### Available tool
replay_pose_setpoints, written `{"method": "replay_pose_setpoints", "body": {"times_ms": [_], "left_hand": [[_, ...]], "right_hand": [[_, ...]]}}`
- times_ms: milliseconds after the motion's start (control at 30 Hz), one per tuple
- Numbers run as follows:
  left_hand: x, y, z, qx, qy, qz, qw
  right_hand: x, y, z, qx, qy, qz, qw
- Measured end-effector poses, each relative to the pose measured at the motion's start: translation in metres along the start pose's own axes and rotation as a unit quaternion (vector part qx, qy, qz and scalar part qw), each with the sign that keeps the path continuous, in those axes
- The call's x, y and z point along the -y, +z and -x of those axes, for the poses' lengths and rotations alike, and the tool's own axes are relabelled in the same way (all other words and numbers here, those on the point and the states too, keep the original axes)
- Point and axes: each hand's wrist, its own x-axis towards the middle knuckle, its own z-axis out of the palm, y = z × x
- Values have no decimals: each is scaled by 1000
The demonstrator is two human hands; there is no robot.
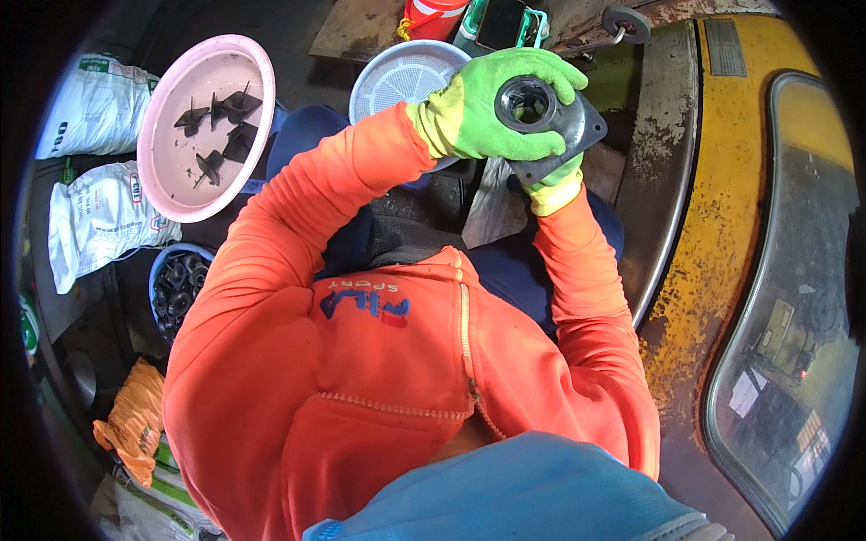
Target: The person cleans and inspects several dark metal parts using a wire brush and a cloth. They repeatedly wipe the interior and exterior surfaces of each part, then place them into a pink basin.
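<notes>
Both my hands wear green gloves with yellow cuffs and are raised together in front of me. A black flanged part (582, 131), perhaps rubber, sits between them; it has a round raised collar with an open bore and small holes at its corners. My left hand (492, 104) is closed round the collar, with fingers on the far side and thumb on the near side. Below the flange, my right hand (561, 180) grips the part from underneath. Most of the right hand's fingers are hidden behind it.
At left stand a pink basin (162, 194) with several black flanged pieces (239, 106), white sacks (104, 212) and a blue bowl of black rings (179, 287). A pale blue strainer (383, 77) and red bucket (437, 20) lie beyond. A worn yellow machine (699, 270) borders the right.
</notes>
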Motion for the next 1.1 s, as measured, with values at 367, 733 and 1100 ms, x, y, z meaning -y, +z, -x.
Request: {"method": "replay_pose_setpoints", "body": {"times_ms": [367,733,1100], "left_hand": [[-8,-19,-6,228,-1,76,971],[3,-48,-26,199,-70,-95,973],[9,14,7,-98,-21,20,995]], "right_hand": [[4,-25,18,239,97,-160,953],[-15,-11,-9,71,-60,67,993],[-7,7,2,-23,120,-114,986]]}}
